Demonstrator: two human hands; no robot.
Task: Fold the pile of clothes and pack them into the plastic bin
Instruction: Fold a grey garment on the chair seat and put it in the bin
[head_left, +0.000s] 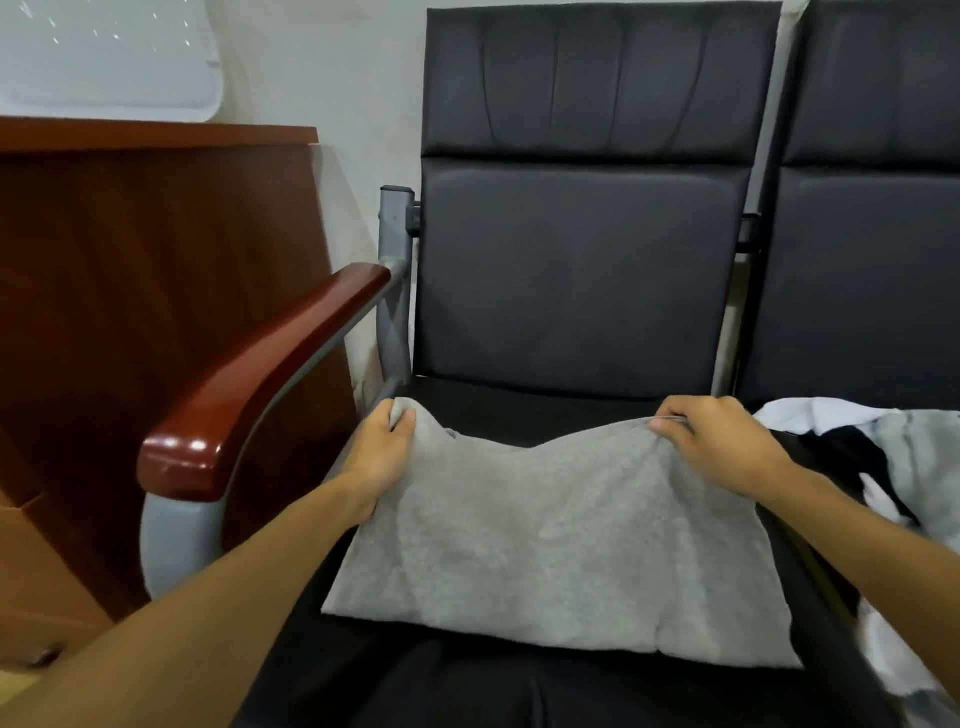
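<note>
soft grey cloth, pinched at both far corners

the grey cloth (561, 535) lies on the black chair seat (467, 691). it looks light, limp and fuzzy, so it is best held by its corners. the left hand (382, 457) and right hand (722, 441) each pinch a far corner. more clothes (893, 452) lie just beside it. no writing is readable.

A grey cloth (561, 540) lies spread on the black seat (467, 686) of a chair, its far edge lifted at both corners. The left hand (379, 457) pinches the far left corner and the right hand (722, 441) pinches the far right corner. Just to the right, on the neighbouring seat, lies a pile of white, black and grey clothes (883, 457); a red-brown wooden armrest (249, 384) curves along the left.
</note>
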